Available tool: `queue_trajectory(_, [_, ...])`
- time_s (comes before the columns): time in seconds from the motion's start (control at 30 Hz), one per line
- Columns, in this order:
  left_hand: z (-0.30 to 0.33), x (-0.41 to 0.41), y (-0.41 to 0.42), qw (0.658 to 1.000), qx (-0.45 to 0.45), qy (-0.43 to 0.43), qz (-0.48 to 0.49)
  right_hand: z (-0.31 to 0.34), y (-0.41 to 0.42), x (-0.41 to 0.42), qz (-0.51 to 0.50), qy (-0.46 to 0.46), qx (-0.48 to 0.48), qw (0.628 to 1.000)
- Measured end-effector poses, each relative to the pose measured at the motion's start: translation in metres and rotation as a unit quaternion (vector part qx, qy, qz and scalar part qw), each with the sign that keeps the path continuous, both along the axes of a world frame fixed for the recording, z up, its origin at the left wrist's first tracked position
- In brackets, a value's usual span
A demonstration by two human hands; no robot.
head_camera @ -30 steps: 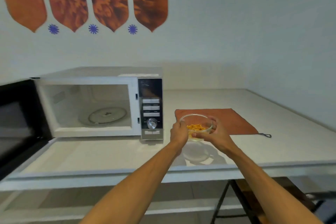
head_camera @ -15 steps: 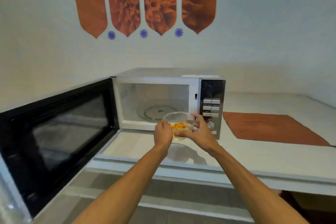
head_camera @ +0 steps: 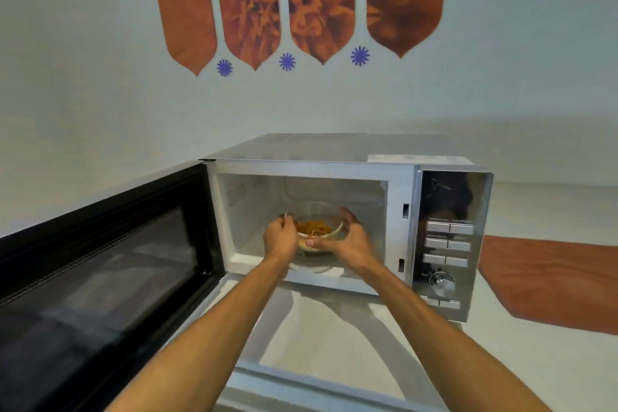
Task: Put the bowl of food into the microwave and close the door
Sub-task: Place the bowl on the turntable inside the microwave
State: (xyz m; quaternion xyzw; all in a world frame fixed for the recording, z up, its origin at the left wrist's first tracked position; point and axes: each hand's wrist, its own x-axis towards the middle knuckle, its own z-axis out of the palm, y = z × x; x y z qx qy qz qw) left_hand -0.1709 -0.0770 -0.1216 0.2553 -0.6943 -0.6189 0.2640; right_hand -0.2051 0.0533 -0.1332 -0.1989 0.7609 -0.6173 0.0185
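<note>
A clear glass bowl [head_camera: 317, 231] of orange food is inside the cavity of the white microwave [head_camera: 337, 150], just above or on the turntable; I cannot tell if it touches. My left hand [head_camera: 279, 238] grips the bowl's left rim and my right hand [head_camera: 347, 241] cups its right side, thumb across the front. Both hands reach through the opening. The black-windowed door [head_camera: 100, 271] is swung wide open to the left.
The microwave's control panel [head_camera: 448, 247] with buttons and a dial is on the right. An orange cloth mat [head_camera: 548, 281] lies on the white counter [head_camera: 334, 338] to the right. A wall stands close behind.
Both hands carried the bowl from over the mat leftward and forward, into the microwave cavity. My view moved closer to the microwave.
</note>
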Motion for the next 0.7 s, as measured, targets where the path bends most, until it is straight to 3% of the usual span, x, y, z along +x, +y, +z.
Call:
queue_trajectory(0.23, [-0.013,-0.045,-0.02,0.999,0.044,-0.029,0.012,-0.012,-0.031,-0.045,-0.003,-0.144,-0.06,0.988])
queue_trajectory(0.37, [-0.018,-0.063,-0.032,0.998,0.008,-0.056,0.011,-0.019,-0.044,-0.057,-0.024,-0.052,-0.026,0.998])
queue_trajectory(0.47, [-0.018,-0.072,-0.039,0.997,-0.007,-0.074,0.004,-0.018,-0.05,-0.063,-0.025,-0.079,-0.035,0.996])
queue_trajectory(0.7, [-0.019,-0.085,-0.046,0.996,-0.039,-0.075,-0.019,-0.022,-0.056,-0.076,-0.063,-0.017,0.043,0.997])
